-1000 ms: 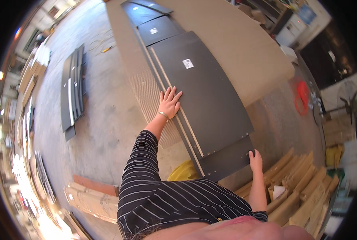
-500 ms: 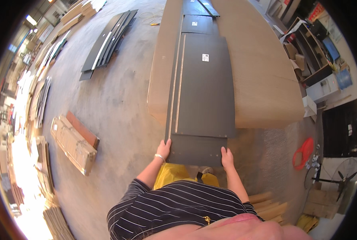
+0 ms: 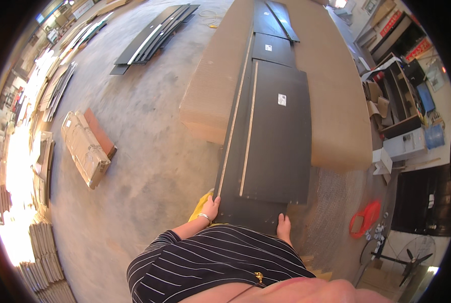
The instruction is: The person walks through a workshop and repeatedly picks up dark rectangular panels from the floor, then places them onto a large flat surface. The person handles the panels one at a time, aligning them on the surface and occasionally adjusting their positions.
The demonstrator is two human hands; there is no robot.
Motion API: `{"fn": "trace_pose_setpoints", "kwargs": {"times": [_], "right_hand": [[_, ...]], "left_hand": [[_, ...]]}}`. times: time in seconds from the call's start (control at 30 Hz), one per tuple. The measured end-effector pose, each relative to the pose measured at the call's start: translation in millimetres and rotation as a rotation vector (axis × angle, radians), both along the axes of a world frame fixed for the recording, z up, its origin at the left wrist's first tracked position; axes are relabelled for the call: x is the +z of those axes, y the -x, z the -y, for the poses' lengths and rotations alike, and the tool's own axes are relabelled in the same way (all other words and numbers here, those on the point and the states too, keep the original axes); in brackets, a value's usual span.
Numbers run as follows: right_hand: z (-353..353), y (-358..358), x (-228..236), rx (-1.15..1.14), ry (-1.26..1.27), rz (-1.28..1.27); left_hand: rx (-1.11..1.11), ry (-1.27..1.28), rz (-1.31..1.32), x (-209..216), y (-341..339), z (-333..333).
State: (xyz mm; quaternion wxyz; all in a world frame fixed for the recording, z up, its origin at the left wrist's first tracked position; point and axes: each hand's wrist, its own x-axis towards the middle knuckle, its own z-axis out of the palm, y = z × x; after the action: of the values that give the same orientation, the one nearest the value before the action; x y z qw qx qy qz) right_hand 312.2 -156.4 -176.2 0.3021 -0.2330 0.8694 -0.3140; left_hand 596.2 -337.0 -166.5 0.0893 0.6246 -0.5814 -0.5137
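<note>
My left hand [image 3: 212, 207] grips the near left corner of a long dark grey board [image 3: 253, 211], thumb on top and fingers hidden beneath. At the board's near right corner my right hand [image 3: 283, 226] is closed round the edge in the same way. A shorter, wider dark panel [image 3: 281, 136] with a white label lies on top of the long board, set back from its near end. Bare chipboard shows along the left edges of both. Farther off lie another labelled dark panel [image 3: 273, 49] and a narrow dark strip [image 3: 283, 21].
Brown corrugated cardboard [image 3: 339, 101] covers the large stack under the boards. A taped carton [image 3: 84, 149] lies on the floor at left, with a pile of dark panels [image 3: 152, 38] farther back. A fan [image 3: 412, 260] and a red ring-shaped item [image 3: 365, 219] are at right.
The long board and the panel on it have come nearer to my body, with both hands still gripping the near end. My view has shifted as well.
</note>
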Motion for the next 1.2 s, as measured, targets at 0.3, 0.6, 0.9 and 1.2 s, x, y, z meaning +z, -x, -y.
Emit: {"fn": "trace_pose_setpoints", "kwargs": {"times": [0.3, 0.6, 0.9, 1.2], "right_hand": [[19, 26, 1, 0.048, 0.099, 0.206], [119, 91, 5, -0.066, 0.234, 0.209], [202, 129, 11, -0.157, 0.012, -0.175], [227, 180, -15, -0.063, 0.092, 0.032]], "left_hand": [[-0.018, 0.034, 0.044, 13, 23, 17], [-0.011, 0.119, -0.023, -8, 91, 106], [-0.046, 0.130, -0.007, -11, 139, 186], [-0.003, 0.097, -0.034, 6, 163, 220]]}}
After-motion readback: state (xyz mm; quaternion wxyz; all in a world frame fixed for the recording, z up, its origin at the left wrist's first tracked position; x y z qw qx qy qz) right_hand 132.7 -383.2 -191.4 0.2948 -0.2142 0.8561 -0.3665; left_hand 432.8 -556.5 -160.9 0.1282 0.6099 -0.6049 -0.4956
